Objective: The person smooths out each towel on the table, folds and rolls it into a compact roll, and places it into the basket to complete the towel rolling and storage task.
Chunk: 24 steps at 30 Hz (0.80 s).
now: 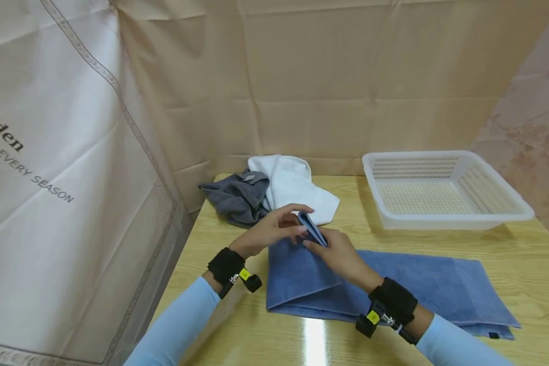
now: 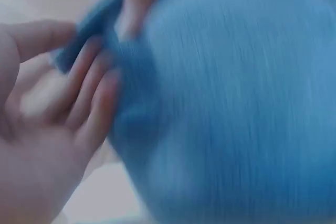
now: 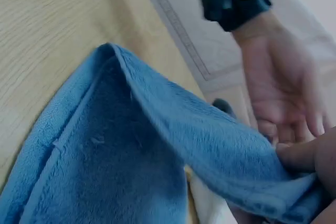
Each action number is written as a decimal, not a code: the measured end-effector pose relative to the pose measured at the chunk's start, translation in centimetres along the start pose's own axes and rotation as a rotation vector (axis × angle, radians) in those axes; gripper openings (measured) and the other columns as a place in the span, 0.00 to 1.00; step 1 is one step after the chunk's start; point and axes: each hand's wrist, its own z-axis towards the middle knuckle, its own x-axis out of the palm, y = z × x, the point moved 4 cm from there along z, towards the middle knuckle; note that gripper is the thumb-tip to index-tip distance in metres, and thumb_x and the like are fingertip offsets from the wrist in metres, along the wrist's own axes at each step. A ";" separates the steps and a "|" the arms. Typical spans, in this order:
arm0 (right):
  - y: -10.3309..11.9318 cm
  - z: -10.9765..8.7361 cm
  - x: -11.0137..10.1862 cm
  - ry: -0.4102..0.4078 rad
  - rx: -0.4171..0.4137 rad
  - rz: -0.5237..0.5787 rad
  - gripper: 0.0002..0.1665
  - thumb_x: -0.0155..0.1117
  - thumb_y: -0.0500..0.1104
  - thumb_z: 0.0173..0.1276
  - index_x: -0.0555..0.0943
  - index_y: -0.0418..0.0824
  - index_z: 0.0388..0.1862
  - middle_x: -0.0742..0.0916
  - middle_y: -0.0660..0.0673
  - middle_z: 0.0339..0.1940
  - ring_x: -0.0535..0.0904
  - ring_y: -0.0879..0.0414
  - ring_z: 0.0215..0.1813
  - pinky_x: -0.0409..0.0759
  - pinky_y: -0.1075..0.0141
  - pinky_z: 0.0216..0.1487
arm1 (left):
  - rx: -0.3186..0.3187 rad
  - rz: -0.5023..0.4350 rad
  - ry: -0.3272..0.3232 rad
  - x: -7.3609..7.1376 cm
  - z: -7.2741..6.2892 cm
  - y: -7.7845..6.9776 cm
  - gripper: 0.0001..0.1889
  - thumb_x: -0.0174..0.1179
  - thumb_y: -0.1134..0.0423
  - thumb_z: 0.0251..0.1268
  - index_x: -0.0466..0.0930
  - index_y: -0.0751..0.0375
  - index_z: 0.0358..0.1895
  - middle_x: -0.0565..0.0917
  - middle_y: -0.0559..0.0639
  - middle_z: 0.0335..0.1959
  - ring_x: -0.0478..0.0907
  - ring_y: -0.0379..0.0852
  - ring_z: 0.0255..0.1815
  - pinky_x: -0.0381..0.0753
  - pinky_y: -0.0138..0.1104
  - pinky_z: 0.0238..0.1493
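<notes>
Your right hand (image 1: 342, 252) pinches a raised fold of the blue towel (image 1: 297, 274) in its grip, the rest lying on the desk (image 1: 242, 333). Your left hand (image 1: 274, 229) curls its fingers at that fold; I cannot tell whether its grip holds it.

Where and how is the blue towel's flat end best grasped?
Probably by pinching the blue towel along its short right edge, coming in from the right: that end lies flat on the table with its edge exposed, while part of its left end is raised in the grip of the right hand.
</notes>
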 end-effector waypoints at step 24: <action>2.3 -4.9 -10.4 -0.019 0.229 0.415 0.28 0.55 0.62 0.80 0.80 0.36 0.47 0.87 0.44 0.35 0.86 0.48 0.35 0.84 0.52 0.37 | -0.151 0.163 0.186 -3.6 -3.3 7.6 0.19 0.67 0.45 0.69 0.84 0.58 0.47 0.78 0.47 0.44 0.74 0.45 0.45 0.72 0.36 0.49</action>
